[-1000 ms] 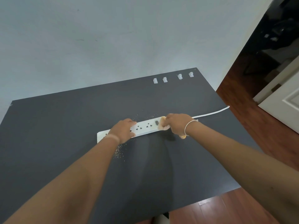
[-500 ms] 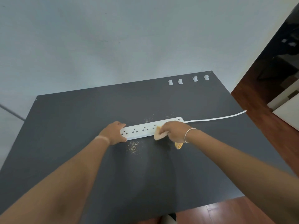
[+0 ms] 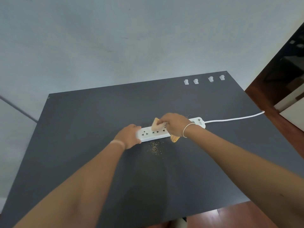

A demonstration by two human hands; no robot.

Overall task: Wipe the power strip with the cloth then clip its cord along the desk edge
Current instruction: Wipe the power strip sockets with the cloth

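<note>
A white power strip (image 3: 148, 134) lies across the middle of the dark desk (image 3: 82, 129). My left hand (image 3: 130, 136) grips its left end. My right hand (image 3: 175, 124) holds a crumpled yellow cloth (image 3: 156, 125) against the strip's top, over the middle sockets; a bit of cloth also sticks out below my wrist. The strip's white cord (image 3: 233, 118) runs from its right end to the desk's right edge. Several white cord clips (image 3: 195, 81) stand in a row near the far right edge of the desk.
Light crumbs or dust (image 3: 154, 148) are scattered on the desk just in front of the strip, and a few lie behind it. A pale wall rises behind the desk. Wooden floor (image 3: 263, 99) and a doorway lie to the right.
My right hand has slid the cloth leftward along the strip, uncovering its right end with the switch. My left hand stays at the left end. The camera has shifted, so the desk sits further right in view.
</note>
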